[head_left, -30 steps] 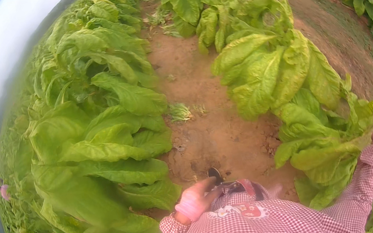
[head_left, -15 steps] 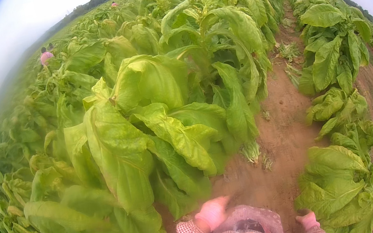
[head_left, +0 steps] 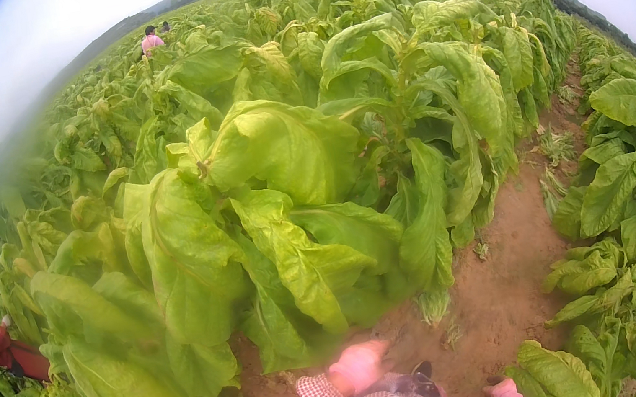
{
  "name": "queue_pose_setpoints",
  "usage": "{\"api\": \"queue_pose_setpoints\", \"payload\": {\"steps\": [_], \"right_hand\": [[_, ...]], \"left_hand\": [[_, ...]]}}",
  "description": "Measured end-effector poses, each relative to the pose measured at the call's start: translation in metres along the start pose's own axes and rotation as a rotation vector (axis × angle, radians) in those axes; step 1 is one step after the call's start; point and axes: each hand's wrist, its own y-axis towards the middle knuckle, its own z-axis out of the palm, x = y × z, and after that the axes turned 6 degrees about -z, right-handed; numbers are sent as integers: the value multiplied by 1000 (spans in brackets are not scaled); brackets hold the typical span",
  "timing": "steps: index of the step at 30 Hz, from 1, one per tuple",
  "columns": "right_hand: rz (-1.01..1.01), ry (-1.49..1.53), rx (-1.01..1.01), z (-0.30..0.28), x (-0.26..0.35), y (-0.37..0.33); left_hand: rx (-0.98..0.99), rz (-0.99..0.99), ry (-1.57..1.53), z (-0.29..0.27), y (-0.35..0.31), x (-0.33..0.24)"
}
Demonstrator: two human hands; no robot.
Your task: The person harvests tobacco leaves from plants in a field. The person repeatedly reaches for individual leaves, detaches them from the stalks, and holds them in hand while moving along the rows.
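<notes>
My left hand (head_left: 360, 367), in a pink glove with a checked sleeve behind it, is held in front of my body. Just beyond it hang the broad green leaves of a large tobacco plant (head_left: 302, 252); no contact between hand and leaf can be made out. Low on the right is my right hand (head_left: 502, 392), pink at the wrist, close to the leaves of a smaller tobacco plant (head_left: 556, 378). Nothing shows in either hand. Blur and small size hide how the fingers are set.
A brown dirt path (head_left: 509, 271) runs between the plant rows toward the far right. Cut stubs and leaf scraps (head_left: 556, 146) lie along it. A person in red (head_left: 6, 347) stands among plants at the left; a person in pink (head_left: 151, 41) is farther off.
The view has turned left, so plants and path sit farther right. More of the person in red shows. Both hands stay low before my body, the right one slightly farther left.
</notes>
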Motion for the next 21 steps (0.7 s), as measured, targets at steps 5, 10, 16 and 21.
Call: {"api": "queue_pose_setpoints", "payload": {"steps": [5, 10, 16, 21], "right_hand": [[-78, -118, -87, -72, 36, 38], [-17, -23, -66, -89, -20, 98], [-166, -118, 180, -82, -45, 125], [89, -42, 152, -96, 34, 108]], "left_hand": [[106, -8, -25, 6, 47, -63], [91, -29, 50, 8, 77, -92], [-90, -170, -17, -15, 107, -92], [-766, -285, -817, -47, 87, -35]]}}
